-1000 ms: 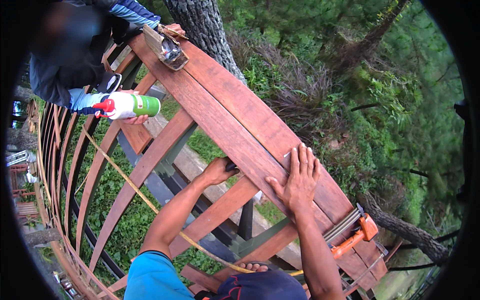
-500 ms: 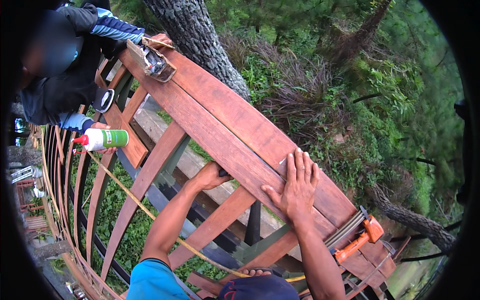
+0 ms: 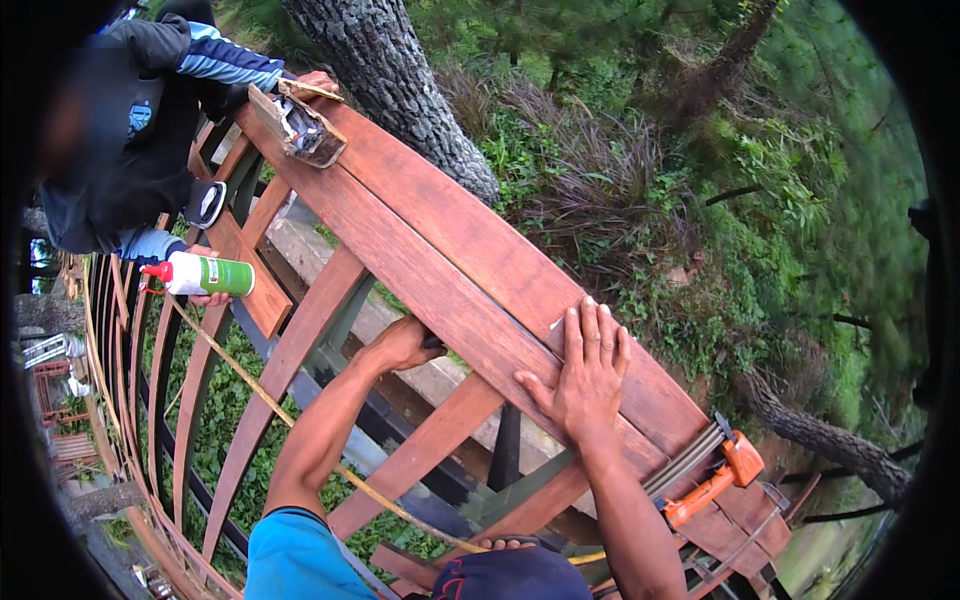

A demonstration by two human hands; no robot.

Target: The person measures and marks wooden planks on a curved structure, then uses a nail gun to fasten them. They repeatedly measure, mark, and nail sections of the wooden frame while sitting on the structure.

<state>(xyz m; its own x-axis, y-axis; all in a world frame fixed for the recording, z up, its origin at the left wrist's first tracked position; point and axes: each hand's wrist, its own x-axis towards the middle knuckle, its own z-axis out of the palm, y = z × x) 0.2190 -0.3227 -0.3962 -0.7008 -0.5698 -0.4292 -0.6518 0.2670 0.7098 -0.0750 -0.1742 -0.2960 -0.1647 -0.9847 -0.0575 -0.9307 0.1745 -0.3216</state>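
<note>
My right hand (image 3: 582, 380) lies flat with fingers stretched on two long reddish-brown planks (image 3: 420, 240) set edge to edge. A small white bit (image 3: 556, 323) shows beside its fingertips. Under the near edge of the planks, my left hand (image 3: 402, 345) is closed round something dark, mostly hidden by the fingers. A slanting wooden crosspiece (image 3: 440, 440) runs below, between my arms. Farther right, an orange clamp-like tool (image 3: 715, 488) with metal bars sits across the planks.
At upper left a co-worker holds a white-and-green squeeze bottle (image 3: 210, 275) with a red cap. A rough wooden box (image 3: 310, 140) of small items stands on the planks. A dark cap (image 3: 515, 575) and someone's fingers show at the bottom. Trunk (image 3: 400, 90) and shrubs lie beyond.
The whole view has shifted slightly leftward. My right hand stays flat on the planks and my left stays closed at their near edge.
</note>
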